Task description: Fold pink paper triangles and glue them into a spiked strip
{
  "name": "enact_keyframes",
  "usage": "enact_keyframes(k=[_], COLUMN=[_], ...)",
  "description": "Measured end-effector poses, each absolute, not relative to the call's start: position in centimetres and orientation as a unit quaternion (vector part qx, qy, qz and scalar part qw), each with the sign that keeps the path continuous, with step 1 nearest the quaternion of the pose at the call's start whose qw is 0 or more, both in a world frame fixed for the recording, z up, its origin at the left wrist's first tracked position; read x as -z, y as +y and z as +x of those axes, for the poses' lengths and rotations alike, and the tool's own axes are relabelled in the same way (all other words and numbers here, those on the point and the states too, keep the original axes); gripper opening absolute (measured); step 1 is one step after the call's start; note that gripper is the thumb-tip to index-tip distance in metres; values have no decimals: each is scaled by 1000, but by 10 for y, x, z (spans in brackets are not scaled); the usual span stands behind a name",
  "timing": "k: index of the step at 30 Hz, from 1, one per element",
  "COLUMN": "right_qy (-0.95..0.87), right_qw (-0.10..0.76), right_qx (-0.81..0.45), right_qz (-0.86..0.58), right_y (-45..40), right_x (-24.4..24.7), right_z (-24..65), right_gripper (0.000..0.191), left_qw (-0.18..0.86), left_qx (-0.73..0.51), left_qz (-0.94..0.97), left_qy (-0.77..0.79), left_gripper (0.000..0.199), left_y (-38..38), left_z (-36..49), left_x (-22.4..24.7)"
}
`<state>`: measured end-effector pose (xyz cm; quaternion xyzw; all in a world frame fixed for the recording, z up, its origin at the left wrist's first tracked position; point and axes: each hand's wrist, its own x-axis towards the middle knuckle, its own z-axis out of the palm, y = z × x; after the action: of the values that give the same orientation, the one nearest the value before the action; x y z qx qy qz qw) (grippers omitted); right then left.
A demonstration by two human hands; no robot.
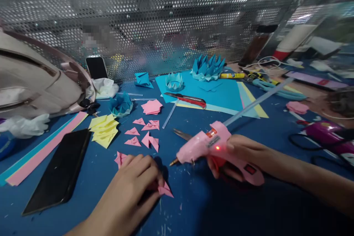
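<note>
Glue gun (pixel 197 148) in the right hand's (pixel 247 148) wrapped fingers points its nozzle toward the left hand (pixel 138 177) — that one pinching a pink piece (pixel 166 190) low at the blue table (pixel 190 210), with pink triangles (pixel 133 141) lying just beyond.

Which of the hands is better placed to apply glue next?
Probably the right hand: it grips the pink glue gun, nozzle pointing left, while the left hand holds folded pink paper.
</note>
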<state>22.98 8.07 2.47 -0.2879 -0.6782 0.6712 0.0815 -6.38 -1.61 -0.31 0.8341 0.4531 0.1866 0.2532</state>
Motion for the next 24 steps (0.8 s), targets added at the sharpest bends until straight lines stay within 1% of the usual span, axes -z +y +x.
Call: enact_keyframes(k=[4, 7, 11, 13, 15, 19, 24], right_qy=[-637, -628, -629, -625, -620, -604, -609], right_qw=[67, 40, -20, -34, -33, -30, -40], right_qx=[-719, -716, -676, -669, -671, -682, -675], right_qz=[-270, -303, -384, -401, -405, -412, -415], right_y=[75, 70, 63, 60, 57, 55, 54], right_x=[-26, -34, -48, -51, -51, -49, -50], right_z=[230, 225, 216, 214, 214, 216, 214], right_gripper=[51, 47, 48, 51, 52, 49, 54], left_qw=[230, 204, 188, 178, 172, 192, 193], left_qx=[-217, -247, -260, -276, -295, -271, -252], left_qz=[854, 863, 864, 864, 863, 857, 861], left_qy=[412, 390, 388, 382, 373, 394, 397], left_gripper=[15, 16, 18, 19, 21, 18, 16], left_y=[-19, -19, -20, -19, -19, -19, -19], left_z=[-69, -72, -74, -74, -74, -72, -72], left_x=[15, 21, 23, 23, 23, 18, 12])
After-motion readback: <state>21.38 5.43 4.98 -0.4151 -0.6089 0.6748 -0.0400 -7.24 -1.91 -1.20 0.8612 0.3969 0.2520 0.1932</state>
